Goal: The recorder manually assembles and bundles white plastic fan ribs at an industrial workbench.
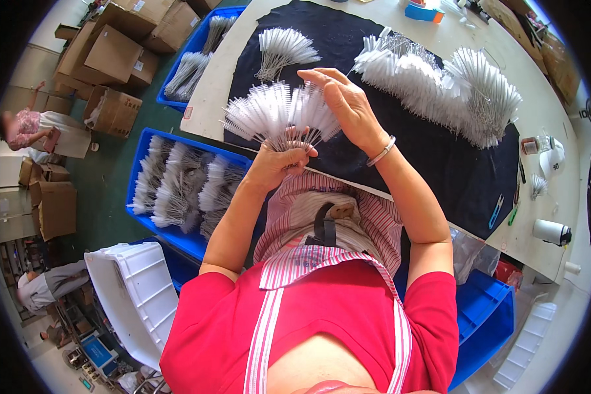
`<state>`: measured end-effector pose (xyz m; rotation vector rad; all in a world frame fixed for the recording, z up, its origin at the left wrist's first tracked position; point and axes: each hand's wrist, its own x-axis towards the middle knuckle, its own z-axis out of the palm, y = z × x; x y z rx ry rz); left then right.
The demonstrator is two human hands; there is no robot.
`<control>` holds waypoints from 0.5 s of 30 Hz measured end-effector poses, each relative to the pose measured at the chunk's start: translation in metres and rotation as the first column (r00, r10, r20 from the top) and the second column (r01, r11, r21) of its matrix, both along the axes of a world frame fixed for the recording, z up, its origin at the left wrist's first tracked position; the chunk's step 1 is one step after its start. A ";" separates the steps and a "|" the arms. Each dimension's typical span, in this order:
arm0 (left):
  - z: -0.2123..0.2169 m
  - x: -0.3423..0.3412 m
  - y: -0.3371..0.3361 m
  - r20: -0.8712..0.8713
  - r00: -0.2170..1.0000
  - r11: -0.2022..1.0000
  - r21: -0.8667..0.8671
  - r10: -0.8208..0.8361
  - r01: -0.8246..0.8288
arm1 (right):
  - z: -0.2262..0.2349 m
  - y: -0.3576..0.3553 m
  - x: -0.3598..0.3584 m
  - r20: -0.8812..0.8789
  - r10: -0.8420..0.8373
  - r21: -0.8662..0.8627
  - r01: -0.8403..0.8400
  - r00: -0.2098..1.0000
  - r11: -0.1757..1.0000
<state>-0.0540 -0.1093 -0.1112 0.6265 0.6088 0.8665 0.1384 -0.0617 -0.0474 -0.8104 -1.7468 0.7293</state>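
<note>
Your pale, rounded work desk [551, 118] fills the upper right of the view, and a large black cloth mat [433, 164] covers most of its middle, reaching from the near edge to the far edge. Along the mat's right side lies a long heap of white bristle brushes with twisted wire handles [453, 92], and a smaller bundle of the same brushes [282, 49] lies near the mat's far left corner. Beside the desk's left edge, on the green floor, a blue plastic crate [180, 187] holds more brushes in rows, with a second blue crate [197, 56] beyond it and a white plastic crate [134, 295] nearer you. Above the mat's near left part you hold a fan of white wire-handled brushes [279, 115]: your left hand [279, 164] is closed around the gathered wire stems at the bottom, and your right hand [345, 102] is spread flat, fingers straight, resting against the bristle tips on the fan's right side. A small white cylindrical bottle [550, 231] lies at the desk's near right edge.
</note>
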 end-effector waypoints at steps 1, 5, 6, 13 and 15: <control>0.001 -0.001 0.001 -0.041 0.999 0.999 0.018 -0.025 0.026 | -0.001 0.001 0.001 0.033 0.026 -0.001 -0.026 0.999 1.000; -0.001 -0.001 0.003 -0.040 0.997 0.997 0.045 -0.067 0.069 | -0.005 0.004 -0.003 -0.043 0.091 -0.044 -0.093 0.995 0.995; -0.002 -0.001 0.003 -0.040 0.997 0.997 0.044 -0.064 0.066 | -0.006 0.005 -0.004 -0.054 0.067 -0.058 -0.070 0.996 0.996; 0.002 0.000 -0.001 -0.126 0.992 0.998 0.062 -0.014 0.022 | -0.008 0.007 -0.005 -0.051 0.090 -0.063 -0.093 0.995 0.994; 0.003 0.000 -0.001 -0.165 0.986 0.998 0.056 0.007 0.003 | -0.006 0.005 -0.009 -0.053 0.048 0.055 -0.045 0.997 0.997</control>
